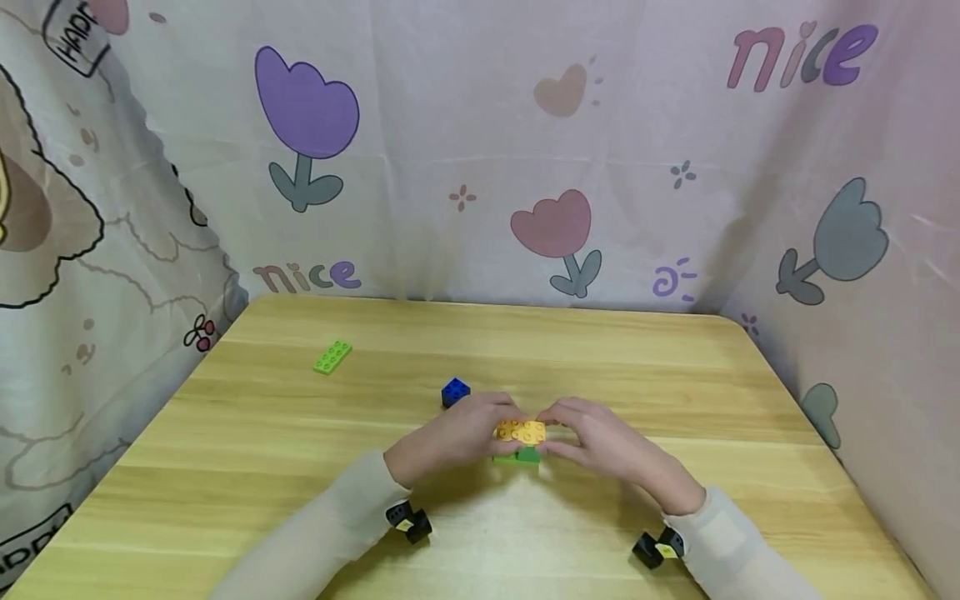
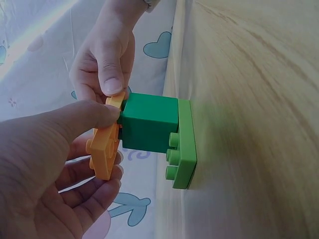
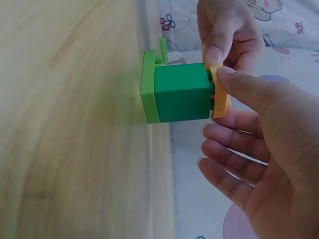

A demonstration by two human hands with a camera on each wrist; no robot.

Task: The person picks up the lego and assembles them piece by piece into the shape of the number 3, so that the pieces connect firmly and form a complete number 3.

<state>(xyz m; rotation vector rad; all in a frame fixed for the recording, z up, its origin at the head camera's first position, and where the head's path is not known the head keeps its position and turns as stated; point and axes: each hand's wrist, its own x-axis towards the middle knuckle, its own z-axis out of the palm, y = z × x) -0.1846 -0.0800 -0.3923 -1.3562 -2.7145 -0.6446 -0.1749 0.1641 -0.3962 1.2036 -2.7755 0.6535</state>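
An orange studded plate (image 1: 521, 431) sits on top of a dark green brick (image 2: 149, 122), which stands on a light green plate (image 2: 184, 144) lying on the wooden table (image 1: 675, 392). My left hand (image 1: 493, 428) pinches the orange plate's left end between thumb and fingers. At the plate's right end, my right hand (image 1: 553, 430) pinches it the same way. In the right wrist view the orange plate (image 3: 219, 94) lies close against the studs of the dark green brick (image 3: 182, 92); whether it is fully seated I cannot tell.
A small blue brick (image 1: 454, 392) lies just behind my left hand. A loose light green plate (image 1: 332, 357) rests at the far left of the table. Patterned cloth (image 1: 480, 167) hangs along the back and both sides.
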